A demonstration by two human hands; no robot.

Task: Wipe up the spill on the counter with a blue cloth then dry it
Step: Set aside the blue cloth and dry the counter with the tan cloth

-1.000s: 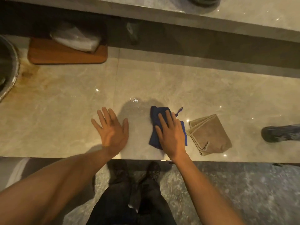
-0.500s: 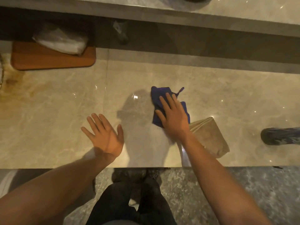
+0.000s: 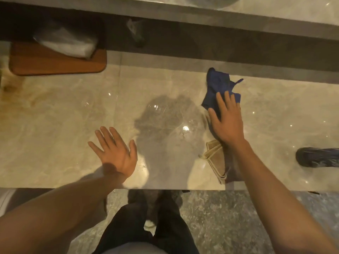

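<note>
Cloth [image 3: 217,87]: blue, soft, limp, likely damp; best pressed flat under right hand [image 3: 226,121], fingers spread; left hand [image 3: 117,153] open, empty, on surface [image 3: 55,116].

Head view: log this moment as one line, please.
phase: wiping | right hand: flat on blue cloth | left hand: open, on counter | tan cloth: unused
</note>
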